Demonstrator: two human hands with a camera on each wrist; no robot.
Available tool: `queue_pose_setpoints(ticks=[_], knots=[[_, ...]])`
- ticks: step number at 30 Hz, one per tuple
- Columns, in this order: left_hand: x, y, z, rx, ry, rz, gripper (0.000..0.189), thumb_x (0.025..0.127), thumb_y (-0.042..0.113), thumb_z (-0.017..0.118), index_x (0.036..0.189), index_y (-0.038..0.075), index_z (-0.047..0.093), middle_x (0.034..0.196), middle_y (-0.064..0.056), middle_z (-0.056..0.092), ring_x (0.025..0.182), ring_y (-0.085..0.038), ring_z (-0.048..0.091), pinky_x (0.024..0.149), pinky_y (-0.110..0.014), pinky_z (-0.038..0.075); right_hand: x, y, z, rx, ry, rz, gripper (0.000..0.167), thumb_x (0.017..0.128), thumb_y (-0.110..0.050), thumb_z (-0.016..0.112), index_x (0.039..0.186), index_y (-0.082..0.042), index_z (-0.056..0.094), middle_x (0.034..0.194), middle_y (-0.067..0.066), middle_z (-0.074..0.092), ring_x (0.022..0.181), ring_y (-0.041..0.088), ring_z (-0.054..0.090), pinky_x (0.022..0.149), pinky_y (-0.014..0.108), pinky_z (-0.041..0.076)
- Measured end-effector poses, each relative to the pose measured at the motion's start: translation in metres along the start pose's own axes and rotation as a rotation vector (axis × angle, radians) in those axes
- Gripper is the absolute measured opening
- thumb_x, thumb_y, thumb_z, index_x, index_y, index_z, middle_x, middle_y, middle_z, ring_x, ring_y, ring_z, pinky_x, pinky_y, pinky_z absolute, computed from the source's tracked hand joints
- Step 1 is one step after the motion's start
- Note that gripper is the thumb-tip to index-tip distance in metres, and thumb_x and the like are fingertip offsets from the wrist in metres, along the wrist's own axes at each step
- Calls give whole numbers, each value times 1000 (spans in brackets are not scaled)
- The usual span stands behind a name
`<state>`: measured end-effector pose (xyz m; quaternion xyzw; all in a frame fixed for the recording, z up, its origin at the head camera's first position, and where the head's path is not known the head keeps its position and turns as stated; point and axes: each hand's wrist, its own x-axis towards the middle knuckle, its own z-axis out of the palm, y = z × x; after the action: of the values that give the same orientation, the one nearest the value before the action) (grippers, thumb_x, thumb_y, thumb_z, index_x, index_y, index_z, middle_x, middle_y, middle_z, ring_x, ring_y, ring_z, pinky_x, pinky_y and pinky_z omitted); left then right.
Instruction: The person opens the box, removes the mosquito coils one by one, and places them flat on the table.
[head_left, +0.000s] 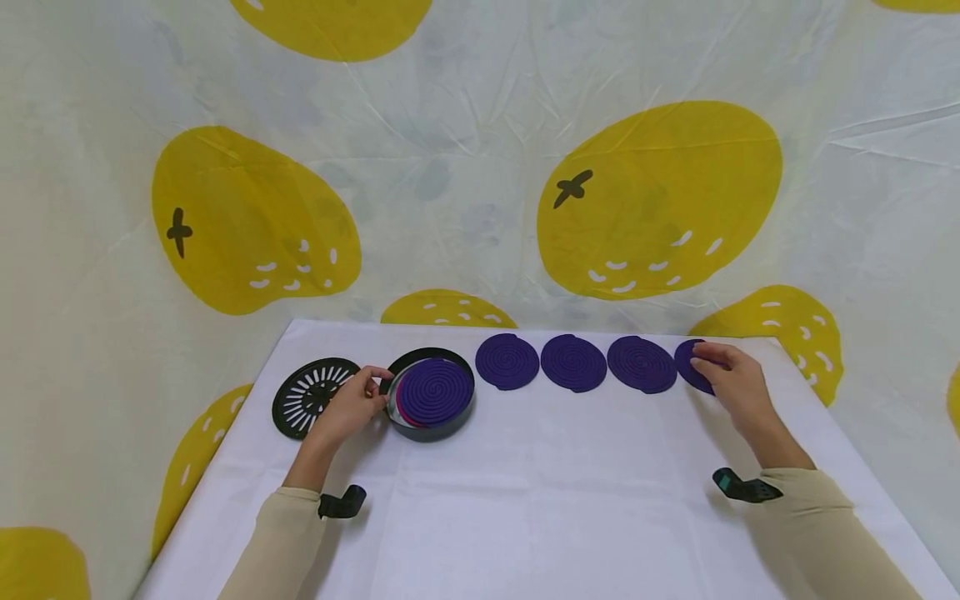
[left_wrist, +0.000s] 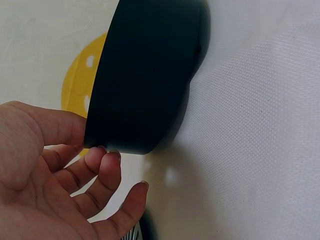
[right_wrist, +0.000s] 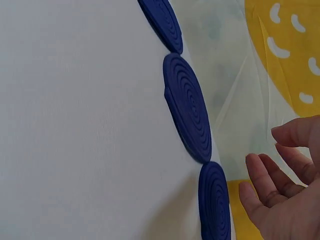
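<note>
A round dark tin (head_left: 427, 434) stands at the back left, with a purple mosquito coil (head_left: 437, 390) lying inside and a pink edge (head_left: 402, 403) showing beneath it. My left hand (head_left: 352, 410) pinches the tin's near-left rim; the left wrist view shows thumb and fingertips at the dark wall (left_wrist: 145, 75). At the right end of a row of purple coils, my right hand (head_left: 737, 385) hovers over the last coil (head_left: 686, 363), partly covering it. In the right wrist view its fingers are loosely bent with nothing between them, beside the nearest coil (right_wrist: 215, 200).
A black slotted lid (head_left: 284, 408) lies left of the tin, partly behind my left hand. Several more coils (head_left: 507, 362) lie side by side along the back edge of the white-covered table (head_left: 525, 500). A lemon-print cloth (head_left: 450, 208) hangs behind.
</note>
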<state>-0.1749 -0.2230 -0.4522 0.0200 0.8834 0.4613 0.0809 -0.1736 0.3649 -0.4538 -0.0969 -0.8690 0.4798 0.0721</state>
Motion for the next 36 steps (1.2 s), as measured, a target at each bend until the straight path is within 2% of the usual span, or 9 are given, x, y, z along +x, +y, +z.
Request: queue_pose_setpoints(ticks=[3,6,7,10,14,19,22,31,36], knots=[[0,0,0,3,3,0,38,94,-1,62,131,1,54,88,-6,46,76,-18,47,64,-30,41,-2,-6,5,19,-16,-50,44,102,-22,62,135,6,56,109,-10,63,91,-14,51,79,2,43],[0,0,0,8,5,-1,38,94,-1,62,131,2,55,88,-6,46,76,-18,48,64,-30,41,-4,-12,10,22,-32,-75,42,101,-20,63,134,6,58,105,-15,63,90,-12,53,77,4,44],[-1,1,0,9,5,-1,38,94,-1,62,131,2,55,88,-6,46,76,-18,47,64,-30,41,-5,-14,12,14,-38,-77,42,101,-20,63,134,5,58,106,-13,63,90,-12,53,77,4,45],[-1,1,0,12,5,4,38,93,0,62,131,2,55,88,-5,46,76,-18,47,64,-30,41,-7,-20,16,-3,-57,-79,43,101,-22,64,134,4,58,120,10,64,90,-11,52,76,5,45],[-2,1,0,10,6,6,39,93,0,63,131,2,55,88,-5,46,76,-18,47,64,-29,41,-8,-27,22,-23,-88,-75,46,102,-26,62,137,3,57,132,22,58,95,-6,51,76,5,43],[-2,1,0,6,8,7,39,93,0,62,131,2,55,89,-6,45,76,-19,47,65,-30,42,-10,-36,31,-29,-111,-65,47,102,-31,61,138,0,57,137,22,57,102,8,50,76,7,42],[-1,0,0,8,8,12,39,93,-1,62,131,3,55,89,-6,46,77,-19,47,65,-30,42,-11,-40,37,-19,-127,-71,47,103,-33,60,138,-2,57,138,21,57,106,12,50,77,7,42],[-1,1,1,15,10,12,39,93,-1,62,131,2,55,88,-6,46,77,-19,48,66,-30,42,-13,-51,58,28,-181,-120,44,101,-23,64,137,0,58,134,23,61,96,-2,55,79,8,44],[-2,2,1,17,12,3,39,93,-1,62,132,3,55,89,-6,46,77,-19,48,66,-31,42,-14,-58,69,103,-249,-125,43,100,-19,66,136,1,58,131,22,62,98,0,61,84,13,50]])
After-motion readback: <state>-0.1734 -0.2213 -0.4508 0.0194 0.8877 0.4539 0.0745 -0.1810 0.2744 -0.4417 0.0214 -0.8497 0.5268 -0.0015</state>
